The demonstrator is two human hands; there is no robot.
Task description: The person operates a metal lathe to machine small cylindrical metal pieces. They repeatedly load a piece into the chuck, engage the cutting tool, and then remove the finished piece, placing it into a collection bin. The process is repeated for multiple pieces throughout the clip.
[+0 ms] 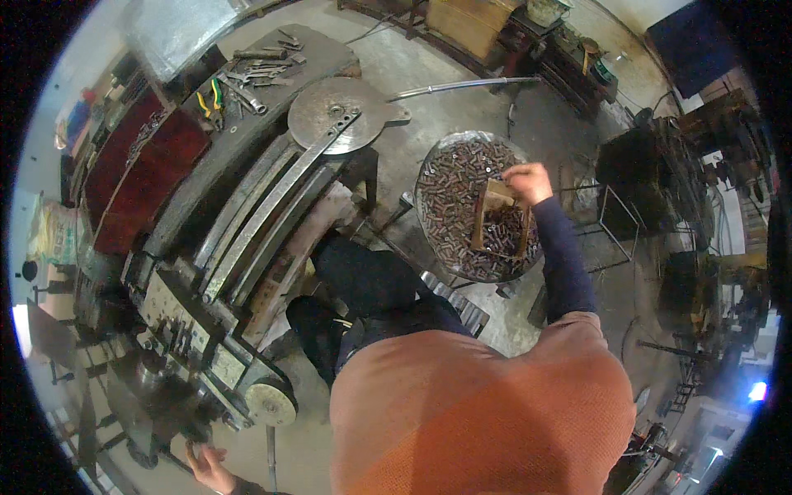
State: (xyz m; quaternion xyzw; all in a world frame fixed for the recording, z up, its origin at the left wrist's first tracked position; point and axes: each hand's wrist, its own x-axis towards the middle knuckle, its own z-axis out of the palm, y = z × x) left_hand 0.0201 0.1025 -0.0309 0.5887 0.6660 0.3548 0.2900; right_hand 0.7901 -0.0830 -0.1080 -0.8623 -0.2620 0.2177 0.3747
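The right hand [530,183] is at two o'clock, above a round tub [422,221] heaped with short brown metal pieces [452,191]. Its fingers are bent and drawn in toward the thumb, beside the upper edge of a small open wooden box [498,191]; whether they grip a piece or the box, I cannot tell. The box sits among the pieces, toward three o'clock within the tub, with more pieces inside it.

The left hand [210,469] is at seven o'clock, low in the view, fingers partly curled next to a dark part of the machine [186,326]. Whether it touches that part or grips anything, I cannot tell.

A long flat metal bar [276,202] slants across the ten o'clock side, its upper end lying over a round metal disc [309,115] at eleven. A thin rod [462,87] reaches from beside the disc toward one o'clock. A small wheel [271,404] is at seven, near the left hand. Between ten and eleven, a dark tabletop [326,58] carries yellow-and-green pliers [218,97] and a group of wrenches [266,70].
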